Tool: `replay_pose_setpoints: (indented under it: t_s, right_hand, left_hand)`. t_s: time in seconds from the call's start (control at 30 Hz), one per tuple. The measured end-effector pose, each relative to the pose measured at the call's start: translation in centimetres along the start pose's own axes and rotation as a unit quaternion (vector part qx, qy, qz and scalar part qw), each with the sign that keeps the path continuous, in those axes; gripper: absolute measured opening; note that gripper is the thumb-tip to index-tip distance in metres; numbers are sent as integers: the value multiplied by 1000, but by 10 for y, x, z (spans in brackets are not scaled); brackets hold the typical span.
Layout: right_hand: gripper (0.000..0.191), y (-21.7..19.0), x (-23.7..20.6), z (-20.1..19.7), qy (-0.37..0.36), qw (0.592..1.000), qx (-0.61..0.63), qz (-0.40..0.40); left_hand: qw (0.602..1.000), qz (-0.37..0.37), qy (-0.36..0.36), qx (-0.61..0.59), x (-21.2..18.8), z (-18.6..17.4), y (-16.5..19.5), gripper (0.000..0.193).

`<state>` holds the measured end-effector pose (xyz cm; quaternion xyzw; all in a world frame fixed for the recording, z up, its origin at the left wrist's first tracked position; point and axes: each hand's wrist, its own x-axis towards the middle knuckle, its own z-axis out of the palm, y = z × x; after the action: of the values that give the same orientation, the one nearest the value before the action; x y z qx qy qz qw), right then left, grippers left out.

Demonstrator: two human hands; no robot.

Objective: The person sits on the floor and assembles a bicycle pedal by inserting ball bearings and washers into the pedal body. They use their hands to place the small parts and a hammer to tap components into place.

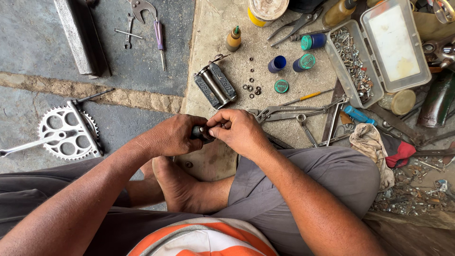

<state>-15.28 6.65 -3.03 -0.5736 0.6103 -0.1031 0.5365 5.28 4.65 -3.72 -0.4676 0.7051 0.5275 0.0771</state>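
My left hand [173, 136] is wrapped around a small dark metal part [199, 132], most of it hidden in the palm. My right hand [239, 130] pinches the exposed end of the same part with thumb and fingertips. Both hands meet just above my crossed legs and bare foot [177, 185]. A black bicycle pedal [214, 86] lies on the ground just beyond the hands. Several small nuts and washers [251, 88] are scattered to its right.
A chainring with crank [66, 132] lies at the left. Pliers [279, 113] and spanners rest right of my hands. An open plastic box of screws [353, 61], blue and green caps [277, 63], a small bottle [233, 39] and rags [372, 147] fill the right side.
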Motion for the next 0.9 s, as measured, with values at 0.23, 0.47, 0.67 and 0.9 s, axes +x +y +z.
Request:
replay_pose_setpoints:
  t_s: [0.23, 0.47, 0.67, 0.9]
  right_hand:
    - [18, 0, 0, 1, -5, 1000, -8, -5]
    - [14, 10, 5, -7, -28, 994, 108, 13]
    - [17, 34, 18, -59, 84, 944, 318, -6]
    - [14, 52, 27, -125, 309, 949, 61, 30]
  left_hand:
    - [999, 13, -3, 40, -3, 0, 8, 53]
    - [999, 36, 5, 17, -1, 2, 7, 49]
    - [999, 21, 39, -30, 3, 4, -8, 50]
    - [970, 53, 184, 152, -6, 16, 0, 84]
